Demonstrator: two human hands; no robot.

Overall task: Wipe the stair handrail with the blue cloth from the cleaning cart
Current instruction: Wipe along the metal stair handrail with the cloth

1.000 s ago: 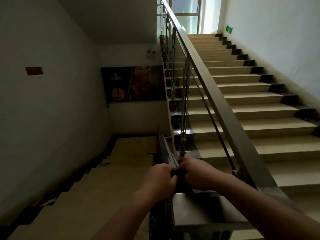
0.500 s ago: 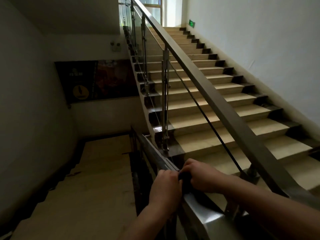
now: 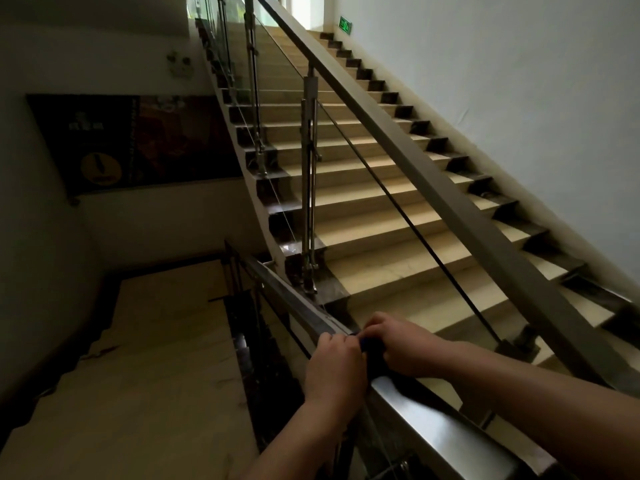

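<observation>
A steel handrail point(image 3: 426, 420) runs from the lower right down to the left over the descending flight. On it my left hand point(image 3: 336, 367) and my right hand point(image 3: 401, 348) sit side by side, fingers curled over the rail. Between them a small strip of dark blue cloth point(image 3: 367, 346) shows, gripped by both hands and mostly hidden under them. A second, brown handrail point(image 3: 429, 174) climbs with the upper flight to the top of the view.
Glass panels on steel posts point(image 3: 309, 188) stand under the upper rail. Beige steps point(image 3: 374, 216) rise ahead and to the right beside a white wall. Another flight point(image 3: 138, 358) drops at the lower left. A dark poster point(image 3: 135, 140) hangs on the landing wall.
The view has swung to the right and the hands sit further right in it. Both hands stay together on the rail, holding the cloth.
</observation>
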